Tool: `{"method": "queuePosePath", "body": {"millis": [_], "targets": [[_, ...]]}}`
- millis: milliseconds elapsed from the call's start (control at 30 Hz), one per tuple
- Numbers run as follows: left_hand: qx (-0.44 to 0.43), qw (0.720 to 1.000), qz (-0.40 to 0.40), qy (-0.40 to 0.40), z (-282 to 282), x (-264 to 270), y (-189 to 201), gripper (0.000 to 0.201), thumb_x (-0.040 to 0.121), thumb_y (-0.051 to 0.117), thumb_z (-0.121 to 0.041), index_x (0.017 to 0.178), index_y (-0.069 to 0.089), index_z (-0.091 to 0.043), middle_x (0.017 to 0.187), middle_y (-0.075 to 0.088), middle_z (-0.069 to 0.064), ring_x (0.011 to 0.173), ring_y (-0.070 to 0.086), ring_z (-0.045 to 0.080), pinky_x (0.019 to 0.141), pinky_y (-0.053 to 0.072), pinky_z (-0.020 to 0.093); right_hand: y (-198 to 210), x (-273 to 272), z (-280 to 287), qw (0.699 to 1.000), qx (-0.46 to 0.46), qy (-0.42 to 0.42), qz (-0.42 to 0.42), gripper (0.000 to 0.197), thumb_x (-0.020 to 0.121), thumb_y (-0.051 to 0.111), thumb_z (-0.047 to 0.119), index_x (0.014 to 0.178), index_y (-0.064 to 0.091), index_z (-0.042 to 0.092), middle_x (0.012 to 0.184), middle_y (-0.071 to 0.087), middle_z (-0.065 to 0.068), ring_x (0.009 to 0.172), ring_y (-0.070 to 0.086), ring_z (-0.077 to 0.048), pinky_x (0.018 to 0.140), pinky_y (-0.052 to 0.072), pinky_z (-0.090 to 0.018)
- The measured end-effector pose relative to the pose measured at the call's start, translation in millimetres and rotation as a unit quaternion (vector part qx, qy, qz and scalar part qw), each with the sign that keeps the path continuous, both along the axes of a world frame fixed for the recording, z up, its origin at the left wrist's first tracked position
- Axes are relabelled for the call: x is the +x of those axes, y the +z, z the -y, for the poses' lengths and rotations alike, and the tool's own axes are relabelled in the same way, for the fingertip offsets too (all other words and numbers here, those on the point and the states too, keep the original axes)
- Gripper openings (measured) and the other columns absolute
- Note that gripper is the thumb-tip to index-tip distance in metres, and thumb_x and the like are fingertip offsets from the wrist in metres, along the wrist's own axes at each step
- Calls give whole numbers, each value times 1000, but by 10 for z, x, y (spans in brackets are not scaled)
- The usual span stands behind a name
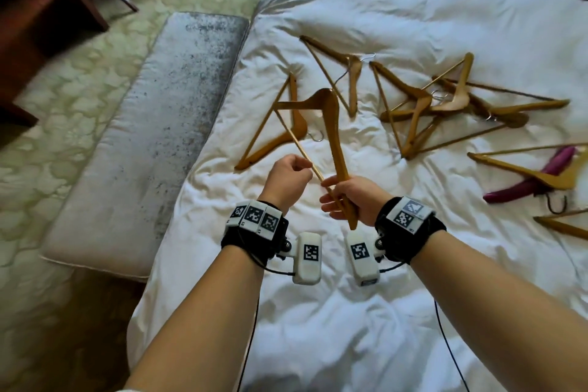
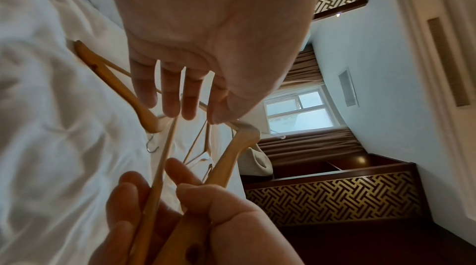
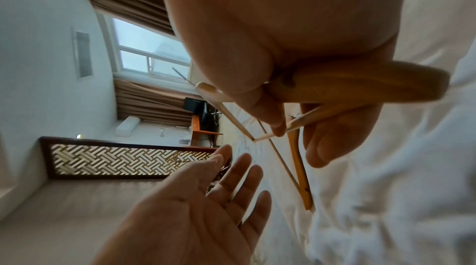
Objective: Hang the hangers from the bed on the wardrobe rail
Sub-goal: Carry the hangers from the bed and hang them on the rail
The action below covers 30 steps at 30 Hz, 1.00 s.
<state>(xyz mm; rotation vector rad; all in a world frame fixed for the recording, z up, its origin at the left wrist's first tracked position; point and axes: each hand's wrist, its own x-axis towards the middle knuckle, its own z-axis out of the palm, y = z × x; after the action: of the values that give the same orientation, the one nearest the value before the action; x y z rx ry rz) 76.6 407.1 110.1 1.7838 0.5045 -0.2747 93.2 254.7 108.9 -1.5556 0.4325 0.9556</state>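
The right hand holds a light brown wooden clothes hanger above the white crumpled duvet of the bed. Its fingers and thumb are curled around the lower end of one shoulder arm, where the thin round crossbar meets it, so this grip is clamped on the hanger. The hanger is lifted off the bed and points away from the person, with its neck far from the wrist.

The left hand is just beside the right hand, at the crossbar. In the right wrist view its palm faces up and its fingers are straight and apart; in the left wrist view the fingertips come near the bar, but I cannot tell if they touch it. This grip is apart and holds nothing.

The other wooden hangers lie on the duvet beyond the hands: one flat hanger with a metal hook just behind the held one, then several overlapping each other to the right. One hanger on the far right lies across a purple padded hanger.

Left of the bed stands a long grey upholstered bench on a pale patterned carpet.
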Motion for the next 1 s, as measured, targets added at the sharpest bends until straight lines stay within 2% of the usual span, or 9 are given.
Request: {"method": "queuePosePath", "body": {"millis": [133, 200, 267, 367, 467, 601, 701, 801, 1001], "targets": [[10, 1000, 26, 1, 283, -266, 479, 18, 90, 57, -10, 106, 64, -14, 106, 65, 1, 100, 59, 17, 80, 43, 27, 429, -242, 295, 998, 11, 47, 42, 28, 94, 40, -3, 111, 59, 9, 90, 67, -18, 70, 68, -26, 56, 51, -29], [18, 999, 40, 5, 391, -384, 678, 20, 91, 57, -10, 109, 63, -14, 103, 63, -1, 98, 58, 16, 81, 44, 28, 609, -345, 412, 996, 15, 67, 61, 28, 93, 40, -3, 111, 59, 9, 89, 67, -18, 67, 67, -25, 53, 49, -28], [23, 998, 60, 20, 516, -563, 906, 24, 91, 57, -10, 114, 61, -15, 104, 62, -3, 97, 56, 15, 82, 44, 29, 800, -482, 553, 992, 20, 89, 87, 29, 92, 40, -3, 111, 60, 8, 88, 68, -19, 66, 67, -25, 53, 47, -28], [23, 996, 75, 42, 595, -745, 1135, 28, 91, 57, -10, 118, 56, -18, 114, 62, -1, 102, 56, 16, 84, 44, 30, 984, -618, 645, 987, 27, 115, 110, 30, 92, 41, -3, 111, 61, 8, 88, 69, -19, 66, 65, -25, 53, 44, -29], [23, 995, 81, 62, 649, -960, 1330, 36, 92, 59, -12, 126, 53, -15, 117, 61, 0, 102, 58, 17, 86, 45, 33, 1143, -770, 688, 980, 31, 147, 130, 29, 91, 42, -2, 109, 63, 9, 89, 70, -17, 67, 66, -24, 54, 44, -28], [25, 990, 94, 97, 619, -1307, 1577, 36, 92, 58, -13, 128, 52, -16, 123, 62, 5, 110, 60, 22, 93, 49, 39, 1379, -988, 653, 964, 40, 211, 156, 28, 90, 46, -3, 106, 65, 10, 86, 72, -15, 66, 67, -22, 55, 44, -28], [-1, 985, 106, 137, 508, -1578, 1769, 36, 95, 56, -15, 130, 50, -15, 116, 65, 6, 103, 63, 23, 83, 51, 38, 1516, -1144, 527, 946, 42, 270, 172, 29, 89, 48, -4, 108, 66, 10, 87, 73, -15, 66, 68, -22, 53, 43, -27], [-76, 972, 125, 183, 357, -1926, 1913, 22, 98, 52, -16, 120, 57, -16, 100, 69, 5, 91, 67, 24, 69, 50, 33, 1597, -1380, 379, 928, 39, 319, 187, 29, 88, 53, -4, 110, 67, 10, 88, 73, -14, 68, 68, -23, 52, 42, -25], [-90, 947, 150, 270, 16, -2816, 1920, 11, 99, 52, -22, 106, 60, -17, 95, 70, 8, 88, 71, 26, 71, 48, 36, 1686, -2068, -36, 893, 50, 406, 189, 28, 87, 57, -6, 103, 69, 14, 89, 72, -15, 71, 66, -25, 53, 43, -26]]}}
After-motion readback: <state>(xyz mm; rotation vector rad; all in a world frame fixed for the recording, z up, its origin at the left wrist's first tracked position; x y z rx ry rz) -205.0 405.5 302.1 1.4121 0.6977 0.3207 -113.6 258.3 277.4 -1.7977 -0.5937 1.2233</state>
